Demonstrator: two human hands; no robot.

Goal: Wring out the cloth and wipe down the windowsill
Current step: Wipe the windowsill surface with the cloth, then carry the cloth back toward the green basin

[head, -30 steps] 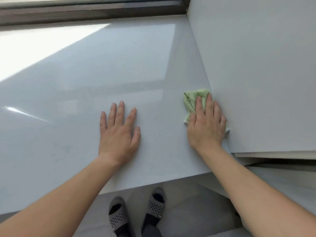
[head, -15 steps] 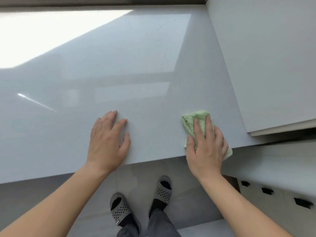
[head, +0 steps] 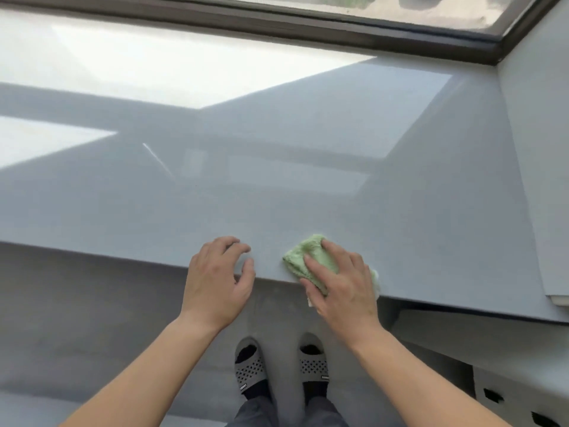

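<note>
The wide grey glossy windowsill (head: 277,192) fills most of the view. A small green cloth (head: 303,257) lies bunched at the sill's front edge. My right hand (head: 341,282) presses flat on top of the cloth and covers most of it. My left hand (head: 220,275) rests on the front edge just left of the cloth, with fingers curled loosely and nothing in it.
A dark window frame (head: 308,29) runs along the back of the sill. A grey side wall (head: 542,167) borders the sill on the right. My feet in grey slippers (head: 249,365) stand on the floor below the edge. Bright sun patches lie at the sill's left.
My right hand has dragged the cloth from beside the right wall back to the front edge and leftward. My left hand has slid back to the edge and curled its fingers.
</note>
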